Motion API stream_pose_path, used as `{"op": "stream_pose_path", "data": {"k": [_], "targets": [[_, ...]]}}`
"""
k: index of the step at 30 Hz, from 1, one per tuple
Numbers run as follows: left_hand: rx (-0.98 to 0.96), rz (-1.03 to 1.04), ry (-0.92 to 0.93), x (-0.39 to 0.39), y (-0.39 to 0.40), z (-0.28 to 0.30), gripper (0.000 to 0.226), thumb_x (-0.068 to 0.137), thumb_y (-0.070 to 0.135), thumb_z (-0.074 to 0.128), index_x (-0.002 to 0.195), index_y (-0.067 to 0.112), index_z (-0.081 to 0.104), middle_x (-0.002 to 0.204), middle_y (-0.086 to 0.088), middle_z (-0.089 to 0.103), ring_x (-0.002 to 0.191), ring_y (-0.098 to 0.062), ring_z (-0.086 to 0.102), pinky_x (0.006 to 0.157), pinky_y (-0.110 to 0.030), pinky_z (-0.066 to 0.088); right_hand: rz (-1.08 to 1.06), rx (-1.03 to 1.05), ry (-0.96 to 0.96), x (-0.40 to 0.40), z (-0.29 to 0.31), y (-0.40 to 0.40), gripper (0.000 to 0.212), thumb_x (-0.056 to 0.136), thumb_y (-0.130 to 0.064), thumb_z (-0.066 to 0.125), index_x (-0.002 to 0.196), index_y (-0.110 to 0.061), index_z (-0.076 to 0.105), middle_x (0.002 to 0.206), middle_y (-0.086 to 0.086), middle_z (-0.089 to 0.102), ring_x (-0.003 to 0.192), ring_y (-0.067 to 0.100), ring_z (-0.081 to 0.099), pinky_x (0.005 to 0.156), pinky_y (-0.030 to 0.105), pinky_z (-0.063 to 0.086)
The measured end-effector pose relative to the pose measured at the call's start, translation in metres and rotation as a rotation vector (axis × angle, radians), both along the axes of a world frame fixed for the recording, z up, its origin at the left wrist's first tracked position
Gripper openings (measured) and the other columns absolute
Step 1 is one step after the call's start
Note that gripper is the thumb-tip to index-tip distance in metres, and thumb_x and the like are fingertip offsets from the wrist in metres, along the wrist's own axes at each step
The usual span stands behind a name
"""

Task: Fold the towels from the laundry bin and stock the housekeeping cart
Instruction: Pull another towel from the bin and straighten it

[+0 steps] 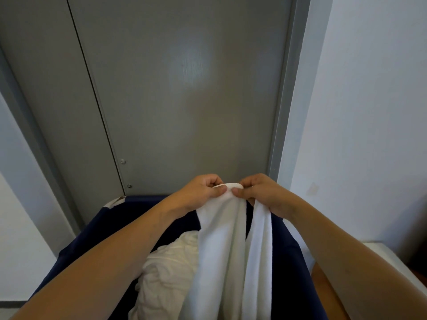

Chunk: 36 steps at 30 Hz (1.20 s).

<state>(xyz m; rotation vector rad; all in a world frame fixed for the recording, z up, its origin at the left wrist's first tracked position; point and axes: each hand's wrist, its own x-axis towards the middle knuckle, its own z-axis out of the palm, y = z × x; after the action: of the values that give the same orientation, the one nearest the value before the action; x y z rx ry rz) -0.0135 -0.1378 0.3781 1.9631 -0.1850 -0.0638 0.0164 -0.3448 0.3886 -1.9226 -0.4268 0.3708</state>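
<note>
A white towel (221, 245) hangs in long folds above a dark blue laundry bin (97, 229). My left hand (201, 192) and my right hand (258, 192) sit close together at its top edge, each pinching the cloth between thumb and fingers. A second fold of the towel drops from under my right hand. More crumpled white linen (168, 271) lies inside the bin, below and left of the hanging towel.
A grey door (184, 93) with a grey frame stands directly behind the bin. White walls flank it on both sides. A white ledge or furniture top (379, 250) shows at the lower right, with wooden floor beside it.
</note>
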Motion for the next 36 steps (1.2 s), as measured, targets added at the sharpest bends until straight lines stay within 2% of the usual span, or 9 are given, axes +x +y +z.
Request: {"op": "stream_pose_path", "data": {"k": [3,9,14,18,21,25,28,32,36], "targets": [[-0.036,0.069,0.042,0.0,0.016,-0.009,0.017,0.1,0.022,0.064,0.086,0.013,0.061,0.072,0.002,0.061,0.062,-0.011,0.053,0.06,-0.023,0.044,-0.098,0.042,0.042,0.005,0.001,-0.01,0.024,0.09,-0.022,0.075,0.073,-0.008,0.067,0.051,-0.004,0.048,0.048,0.01,0.044,0.053,0.023,0.041],[-0.356,0.267,0.107,0.0,0.007,-0.014,0.013,0.097,0.019,0.068,0.091,0.008,0.068,0.086,-0.007,0.073,0.082,-0.021,0.071,0.081,-0.042,0.062,-0.307,0.143,0.177,0.006,-0.011,0.005,0.024,0.084,-0.018,0.082,0.094,0.004,0.075,0.069,0.005,0.066,0.061,0.015,0.061,0.064,0.028,0.053],[-0.299,0.347,0.153,-0.004,-0.029,-0.014,0.022,0.092,0.021,0.076,0.098,0.0,0.072,0.092,-0.012,0.078,0.085,-0.023,0.076,0.069,-0.035,0.063,-0.605,0.333,0.337,0.013,-0.028,0.022,0.036,0.091,-0.037,0.075,0.099,-0.003,0.074,0.099,0.005,0.068,0.095,0.024,0.061,0.092,0.039,0.048],[-0.26,0.405,0.131,-0.002,-0.056,-0.024,0.027,0.086,0.029,0.08,0.09,0.003,0.073,0.089,-0.009,0.077,0.087,-0.025,0.076,0.078,-0.045,0.064,-0.73,0.348,0.345,0.013,-0.037,0.042,0.041,0.09,-0.047,0.072,0.086,-0.006,0.066,0.095,0.01,0.074,0.084,0.025,0.069,0.077,0.034,0.057],[-0.262,0.453,0.137,0.002,-0.055,-0.026,0.023,0.086,0.028,0.08,0.09,0.006,0.075,0.091,-0.008,0.077,0.088,-0.024,0.075,0.079,-0.044,0.064,-0.671,0.412,0.355,0.007,-0.042,0.04,0.047,0.091,-0.052,0.068,0.091,-0.005,0.073,0.092,0.012,0.076,0.089,0.028,0.073,0.088,0.042,0.059],[-0.321,0.498,0.168,0.007,-0.042,-0.034,0.004,0.088,0.013,0.076,0.085,0.009,0.076,0.093,-0.013,0.077,0.087,-0.026,0.076,0.079,-0.046,0.064,-0.494,0.64,0.468,-0.007,-0.04,0.026,0.023,0.102,-0.009,0.052,0.104,0.004,0.071,0.101,0.022,0.073,0.093,0.033,0.071,0.085,0.044,0.059],[-0.333,0.485,0.193,0.006,-0.038,-0.037,0.005,0.089,0.006,0.072,0.088,0.007,0.076,0.092,-0.014,0.077,0.088,-0.028,0.076,0.08,-0.046,0.064,-0.292,0.596,0.368,-0.015,-0.043,0.02,0.033,0.09,0.018,0.049,0.114,0.004,0.068,0.105,0.021,0.073,0.094,0.031,0.073,0.08,0.038,0.061],[-0.348,0.422,0.212,0.002,-0.041,-0.032,0.004,0.092,0.004,0.07,0.093,0.004,0.075,0.092,-0.016,0.077,0.087,-0.028,0.077,0.079,-0.042,0.064,-0.222,0.385,0.051,-0.018,-0.049,0.015,0.022,0.084,0.006,0.074,0.102,-0.006,0.079,0.096,0.011,0.078,0.094,0.026,0.075,0.085,0.037,0.061],[-0.369,0.383,0.222,-0.001,-0.041,-0.031,0.008,0.096,0.006,0.066,0.096,0.003,0.074,0.093,-0.016,0.077,0.086,-0.026,0.077,0.071,-0.034,0.063,-0.241,0.169,-0.177,-0.014,-0.053,0.012,0.019,0.087,-0.001,0.073,0.097,-0.016,0.082,0.09,-0.002,0.079,0.09,0.013,0.075,0.087,0.033,0.06]]}}
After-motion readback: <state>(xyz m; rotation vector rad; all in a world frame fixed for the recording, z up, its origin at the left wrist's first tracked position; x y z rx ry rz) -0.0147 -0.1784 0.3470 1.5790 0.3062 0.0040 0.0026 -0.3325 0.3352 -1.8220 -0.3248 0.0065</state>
